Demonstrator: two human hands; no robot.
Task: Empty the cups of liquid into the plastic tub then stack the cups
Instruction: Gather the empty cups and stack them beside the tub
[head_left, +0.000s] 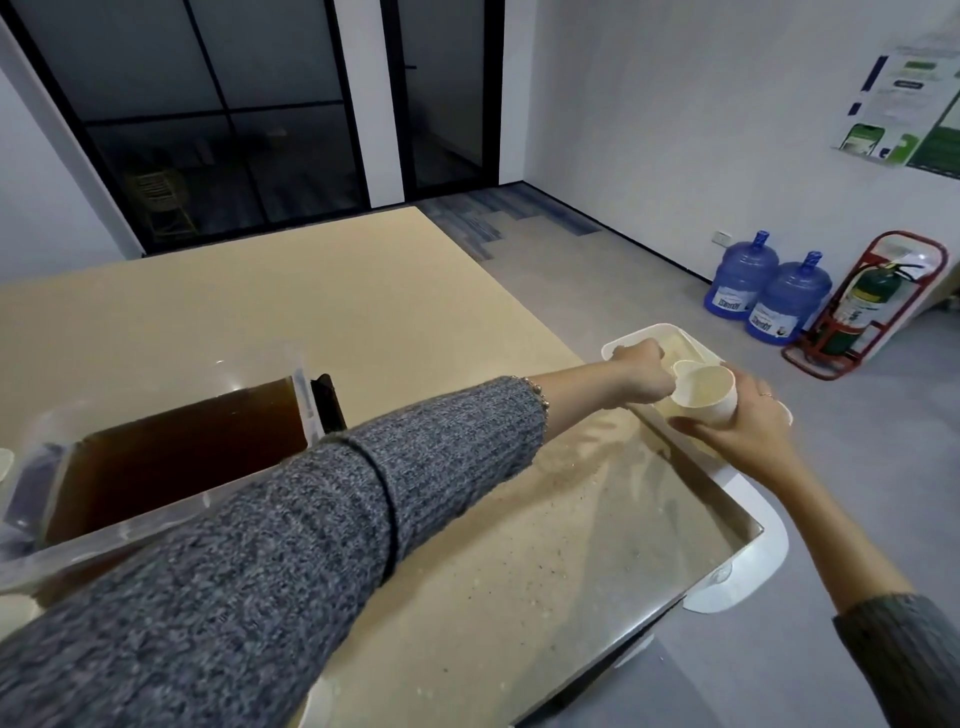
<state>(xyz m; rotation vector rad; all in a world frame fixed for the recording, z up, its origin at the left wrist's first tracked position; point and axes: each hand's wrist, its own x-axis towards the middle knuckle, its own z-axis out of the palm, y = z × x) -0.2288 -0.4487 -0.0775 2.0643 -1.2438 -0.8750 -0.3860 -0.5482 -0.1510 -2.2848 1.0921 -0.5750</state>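
Right hand (740, 421) grips white cup (709, 397), fingers curled round its outer wall, cup tilted w/ mouth toward camera, held over white tray (649, 332) at table's far-right corner. Left hand (641, 374) reaches across, fingers curled at the rim of a second cup (684, 367) just behind the first; exact grip can't tell, partly hidden. Clear plastic tub (298, 384) sits at left on tan table (311, 291), holding dark brown liquid (176, 457). Grey knit sleeve (311, 545) crosses in front of tub.
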